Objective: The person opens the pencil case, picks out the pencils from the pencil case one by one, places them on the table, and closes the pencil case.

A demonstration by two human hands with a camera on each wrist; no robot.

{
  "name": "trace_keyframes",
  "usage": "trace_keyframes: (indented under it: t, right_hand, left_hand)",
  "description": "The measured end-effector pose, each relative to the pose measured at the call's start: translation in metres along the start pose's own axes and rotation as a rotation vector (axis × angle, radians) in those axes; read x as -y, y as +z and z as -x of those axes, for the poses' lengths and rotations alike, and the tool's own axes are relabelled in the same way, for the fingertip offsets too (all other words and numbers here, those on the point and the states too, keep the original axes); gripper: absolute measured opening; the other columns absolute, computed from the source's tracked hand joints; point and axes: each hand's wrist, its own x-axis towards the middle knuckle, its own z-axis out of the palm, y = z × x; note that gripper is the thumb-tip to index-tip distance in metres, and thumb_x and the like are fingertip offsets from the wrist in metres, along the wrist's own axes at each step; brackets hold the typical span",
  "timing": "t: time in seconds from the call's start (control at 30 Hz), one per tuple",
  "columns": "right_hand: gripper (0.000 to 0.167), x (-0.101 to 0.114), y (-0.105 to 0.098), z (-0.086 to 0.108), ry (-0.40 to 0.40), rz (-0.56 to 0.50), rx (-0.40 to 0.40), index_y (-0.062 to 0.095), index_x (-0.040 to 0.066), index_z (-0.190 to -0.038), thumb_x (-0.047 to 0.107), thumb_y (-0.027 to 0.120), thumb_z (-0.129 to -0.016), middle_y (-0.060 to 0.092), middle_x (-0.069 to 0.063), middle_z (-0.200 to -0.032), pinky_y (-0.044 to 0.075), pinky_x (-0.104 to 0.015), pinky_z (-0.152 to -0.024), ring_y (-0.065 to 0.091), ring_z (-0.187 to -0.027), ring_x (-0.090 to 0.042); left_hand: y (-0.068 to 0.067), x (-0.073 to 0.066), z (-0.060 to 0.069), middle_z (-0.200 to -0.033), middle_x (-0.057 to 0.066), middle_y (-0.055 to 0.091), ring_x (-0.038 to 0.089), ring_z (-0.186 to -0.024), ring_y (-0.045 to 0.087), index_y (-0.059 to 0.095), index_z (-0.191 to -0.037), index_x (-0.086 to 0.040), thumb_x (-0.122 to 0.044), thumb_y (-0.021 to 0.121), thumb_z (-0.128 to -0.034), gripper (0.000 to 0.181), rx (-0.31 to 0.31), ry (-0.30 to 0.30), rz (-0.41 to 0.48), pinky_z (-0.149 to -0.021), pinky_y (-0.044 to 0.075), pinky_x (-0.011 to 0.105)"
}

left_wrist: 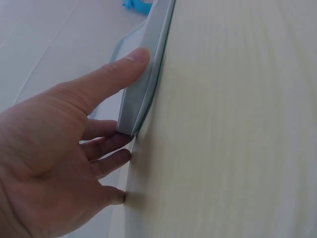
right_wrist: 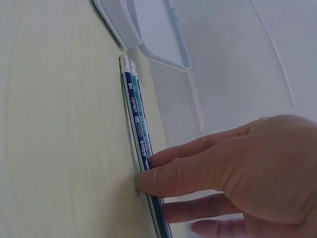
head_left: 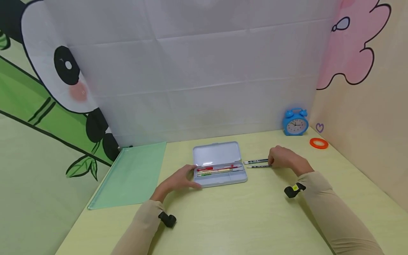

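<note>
Nearest to us, we found the left hand [head_left: 180, 179] at the left end of the pencil case [head_left: 223, 180], gripping that end with the thumb on the near wall and the fingers around the end wall. The case lay with its long axis running left to right, its lid [head_left: 216, 153] folded back on the far side and several pens [head_left: 220, 170] lengthwise in the tray. Just beside the case's right end we located the loose pencils [head_left: 258, 161]; we could not tell their exact number. The right hand [head_left: 284, 158] pinched them between thumb and fingers and was the nearer hand. We judged the governing relation as follows: the pencils extended leftward from the right hand, eraser ends toward the case, long axis nearly parallel to the tray's. We could not confirm whether they rested on the table [head_left: 223, 219] or were slightly raised. Beyond the right hand we noted an orange ring [head_left: 318, 147] and, farthest, a blue alarm clock [head_left: 295, 126].
</note>
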Motion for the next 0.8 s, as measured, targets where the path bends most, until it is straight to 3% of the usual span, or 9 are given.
trace_keyframes:
  t: [0.8]
  right_hand:
    - [0.009, -0.0019, 0.0096, -0.0063, -0.057, 0.043, -0.056, 0.080, 0.005, -0.095, 0.003, 0.076, -0.087, 0.072, -0.006, -0.094, 0.057, -0.045, -0.084, 0.061, -0.080, -0.019]
  left_hand:
    - [-0.0011, -0.0034, 0.0033, -0.151, 0.017, 0.042, 0.033, -0.140, 0.037, 0.039, -0.150, 0.001, -0.038, 0.089, -0.0753, 0.098, 0.000, -0.002, -0.005, -0.115, 0.030, 0.050]
